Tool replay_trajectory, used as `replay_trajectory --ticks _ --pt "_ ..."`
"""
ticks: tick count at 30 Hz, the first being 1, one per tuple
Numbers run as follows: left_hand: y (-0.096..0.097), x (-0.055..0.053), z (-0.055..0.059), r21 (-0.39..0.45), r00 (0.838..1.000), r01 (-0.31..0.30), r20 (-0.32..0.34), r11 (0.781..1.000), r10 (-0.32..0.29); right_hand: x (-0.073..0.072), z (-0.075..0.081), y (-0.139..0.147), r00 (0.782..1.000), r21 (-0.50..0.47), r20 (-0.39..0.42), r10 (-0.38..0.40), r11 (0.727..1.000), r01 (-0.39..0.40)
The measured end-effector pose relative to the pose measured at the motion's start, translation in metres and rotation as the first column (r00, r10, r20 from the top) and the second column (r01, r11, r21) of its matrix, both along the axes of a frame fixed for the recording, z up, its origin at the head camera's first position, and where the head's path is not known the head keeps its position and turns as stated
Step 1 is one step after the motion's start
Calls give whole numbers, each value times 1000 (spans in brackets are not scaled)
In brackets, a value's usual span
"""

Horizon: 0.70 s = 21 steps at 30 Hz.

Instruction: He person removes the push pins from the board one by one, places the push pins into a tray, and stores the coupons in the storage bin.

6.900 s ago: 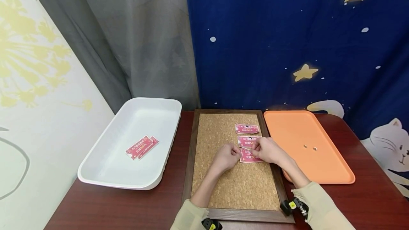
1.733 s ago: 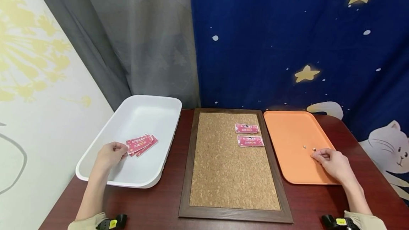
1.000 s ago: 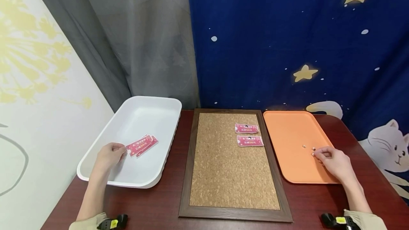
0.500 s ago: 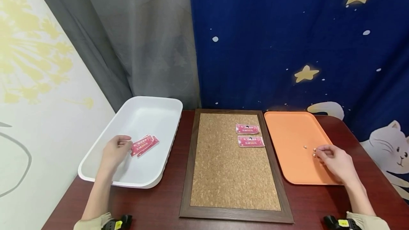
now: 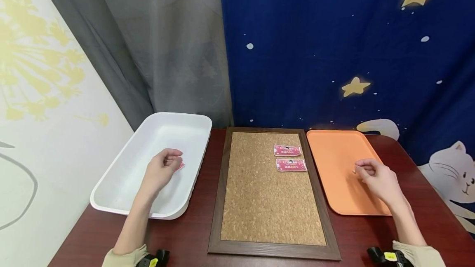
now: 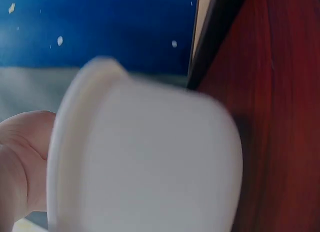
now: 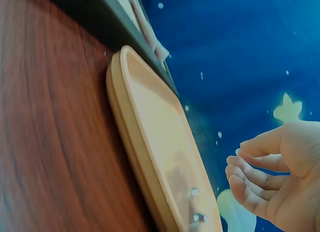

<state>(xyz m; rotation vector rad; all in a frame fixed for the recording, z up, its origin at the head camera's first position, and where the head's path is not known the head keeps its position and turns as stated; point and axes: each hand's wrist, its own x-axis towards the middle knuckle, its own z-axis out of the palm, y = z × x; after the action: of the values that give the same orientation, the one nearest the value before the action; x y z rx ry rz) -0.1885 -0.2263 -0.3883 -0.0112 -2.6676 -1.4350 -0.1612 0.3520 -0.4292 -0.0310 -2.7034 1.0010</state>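
Observation:
My left hand (image 5: 162,169) hovers over the white tray (image 5: 163,134) with loosely curled fingers and no visible hold on anything. It covers most of the pink tickets lying there; only one ticket end (image 5: 180,165) peeks out. The left wrist view shows just the blurred tray rim (image 6: 150,162) and part of the hand (image 6: 20,162). My right hand (image 5: 372,174) floats above the orange tray (image 5: 334,155), fingers relaxed and empty, as the right wrist view (image 7: 260,172) confirms. Two small metal pins (image 7: 195,193) lie on that tray. Two pink tickets (image 5: 287,150) (image 5: 291,165) stay pinned on the cork board (image 5: 267,205).
The framed cork board lies between both trays on a dark red wooden table (image 5: 426,226). A grey curtain and a blue starry cloth (image 5: 334,32) hang close behind. Black wrist cameras (image 5: 384,255) sit at my cuffs.
My left hand slid rightwards over the tickets in the white tray. My right hand lifted off the pins and drew back a little to the left.

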Motion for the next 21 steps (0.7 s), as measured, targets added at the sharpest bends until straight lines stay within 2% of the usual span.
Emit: replay_trajectory --ticks 3,9,11,16,21 --pt "17 -2 2 25 999 40 -15 999 -39 -4 3 -9 1000 -26 0 25 999 -25" --pt "51 -5 2 17 994 96 -50 995 -95 -7 8 -28 996 -130 15 90 988 -87" --pt "63 -5 2 43 990 127 -64 991 -124 -8 10 -34 994 -149 9 105 983 -103" --pt "94 -6 -2 99 978 203 -76 974 -196 -10 12 -48 991 -147 19 136 980 -132" --pt "121 -9 -5 79 970 241 -46 967 -238 -16 9 -64 986 -118 31 164 980 -160"
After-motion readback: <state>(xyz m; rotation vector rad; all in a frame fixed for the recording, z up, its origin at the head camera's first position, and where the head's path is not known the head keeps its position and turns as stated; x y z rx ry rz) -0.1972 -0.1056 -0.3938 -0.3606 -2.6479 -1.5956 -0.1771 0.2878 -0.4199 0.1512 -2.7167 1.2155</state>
